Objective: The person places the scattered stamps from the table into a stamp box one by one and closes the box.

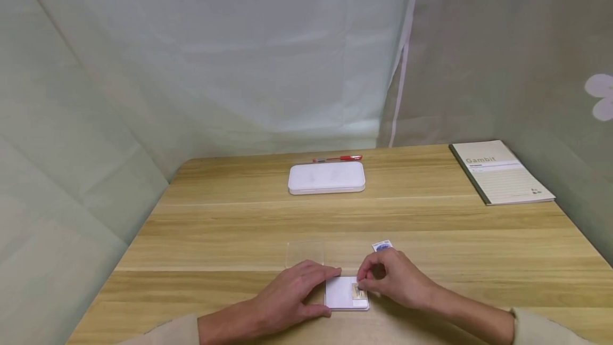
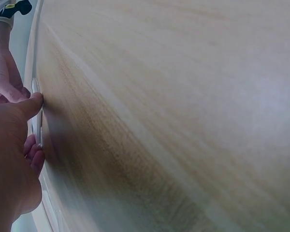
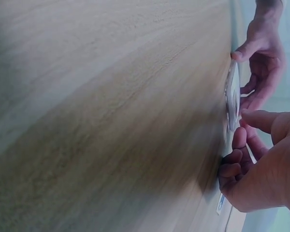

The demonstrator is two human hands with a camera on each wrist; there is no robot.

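A small flat white case [image 1: 338,293] lies near the front of the table. My left hand [image 1: 292,294] holds it at the left, thumb at the near edge and forefinger at the far edge. Over the case's right part, my right hand [image 1: 399,279] pinches a small beige stamp [image 1: 358,292] between thumb and forefinger; its top corner is hidden by the fingertips. Another stamp with a blue print [image 1: 382,246] lies just beyond the right hand, partly covered by it. Both wrist views show the hands meeting at the case [image 3: 232,94] from opposite sides.
A clear plastic lid [image 1: 305,253] lies beyond the left hand. Farther back are a white pencil case [image 1: 326,177] and a red pen [image 1: 351,158]. At the back right lies a notebook [image 1: 503,174]. Cloth curtains [image 1: 268,57] enclose the wooden table [image 1: 215,228].
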